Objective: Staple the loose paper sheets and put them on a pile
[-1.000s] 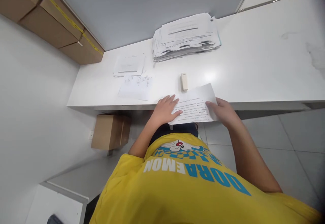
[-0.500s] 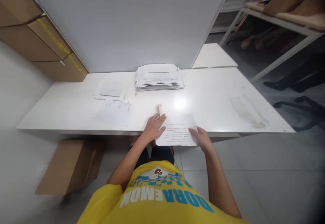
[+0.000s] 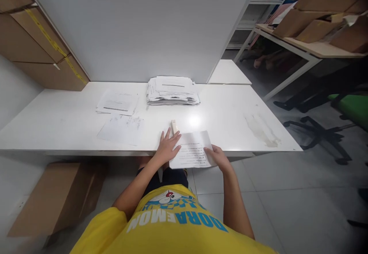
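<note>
A printed sheet of paper [image 3: 193, 152] lies at the table's front edge, its near part reaching past the edge. My right hand [image 3: 217, 157] pinches its right side, thumb on top. My left hand [image 3: 168, 148] is at the sheet's left edge with its fingers stretched out and spread. Just beyond those fingertips is a small, narrow cream object [image 3: 174, 126], possibly a stapler; its near end is hidden by the fingers.
A thick stack of papers [image 3: 172, 91] stands against the grey panel [image 3: 138, 27]. Looser printed sheets [image 3: 117, 102] and a single sheet [image 3: 120, 130] lie to the left. Cardboard boxes [image 3: 43, 47] fill the back left corner. Another person's legs [image 3: 301, 94] show at right.
The head view has turned to the right, so everything sits further left. My left fingers are spread wider beside the cream object. My right hand keeps its pinch on the paper.
</note>
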A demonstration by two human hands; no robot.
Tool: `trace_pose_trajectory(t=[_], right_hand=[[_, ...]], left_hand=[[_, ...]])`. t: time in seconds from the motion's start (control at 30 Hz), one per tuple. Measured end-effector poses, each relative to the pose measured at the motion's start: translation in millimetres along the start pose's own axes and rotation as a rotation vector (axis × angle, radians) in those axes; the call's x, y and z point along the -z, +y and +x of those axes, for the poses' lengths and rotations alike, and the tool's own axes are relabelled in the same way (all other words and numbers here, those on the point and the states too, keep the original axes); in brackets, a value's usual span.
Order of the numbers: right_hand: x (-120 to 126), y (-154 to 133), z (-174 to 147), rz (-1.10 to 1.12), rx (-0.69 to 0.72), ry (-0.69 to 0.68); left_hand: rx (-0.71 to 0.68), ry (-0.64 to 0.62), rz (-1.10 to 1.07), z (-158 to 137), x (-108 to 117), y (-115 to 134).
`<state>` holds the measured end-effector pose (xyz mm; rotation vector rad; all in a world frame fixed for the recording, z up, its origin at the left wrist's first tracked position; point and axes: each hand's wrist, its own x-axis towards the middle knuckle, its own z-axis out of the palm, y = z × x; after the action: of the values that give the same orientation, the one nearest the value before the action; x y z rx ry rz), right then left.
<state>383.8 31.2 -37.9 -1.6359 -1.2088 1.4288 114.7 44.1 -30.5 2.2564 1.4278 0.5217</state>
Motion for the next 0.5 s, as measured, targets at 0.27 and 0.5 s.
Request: trace_pose_trajectory(t=[0.27, 0.5], right_hand=[[30, -66, 8, -0.299, 0.38, 0.213], [-3, -141, 161, -0.089, 0.545, 0.527]], left_hand=[[0.099, 0.497, -0.154, 11, 21, -48], [0.466, 0.609, -0.429, 7, 28, -67]])
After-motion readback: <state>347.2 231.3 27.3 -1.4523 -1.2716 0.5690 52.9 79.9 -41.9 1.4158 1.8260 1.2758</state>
